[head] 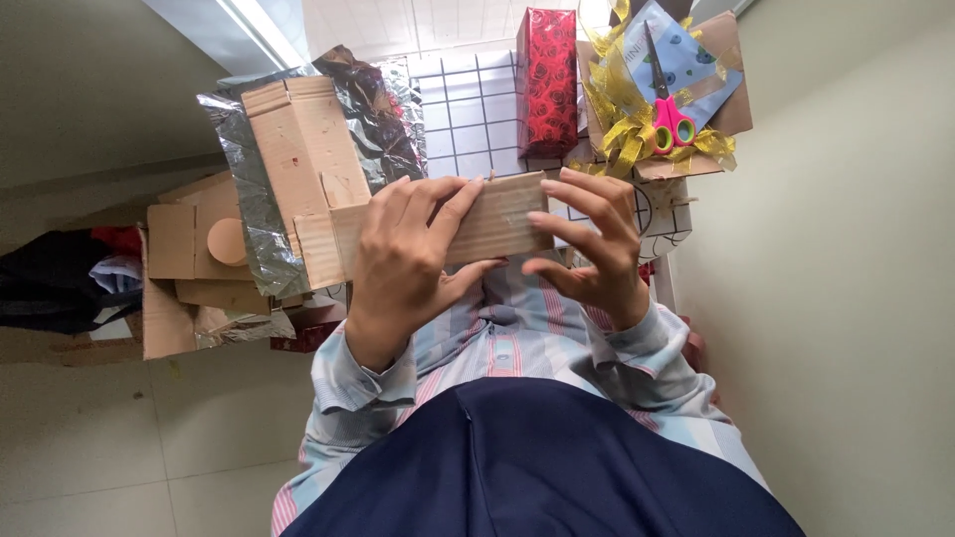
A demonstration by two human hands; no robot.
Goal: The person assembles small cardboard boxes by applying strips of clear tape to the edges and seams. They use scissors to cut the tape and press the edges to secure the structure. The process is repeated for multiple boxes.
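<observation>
Pale blue shirt sleeves with pink-and-white stripes, buttoned cuffs, navy garment.

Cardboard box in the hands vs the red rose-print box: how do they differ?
The cardboard box is bare brown and unwrapped; the red rose-print box is fully covered in glossy paper. The cardboard box lies crosswise in the picture, gripped by the left hand and right hand; the red box stands lengthwise, untouched, on the grid-pattern paper. Both are long rectangular boxes.
</observation>
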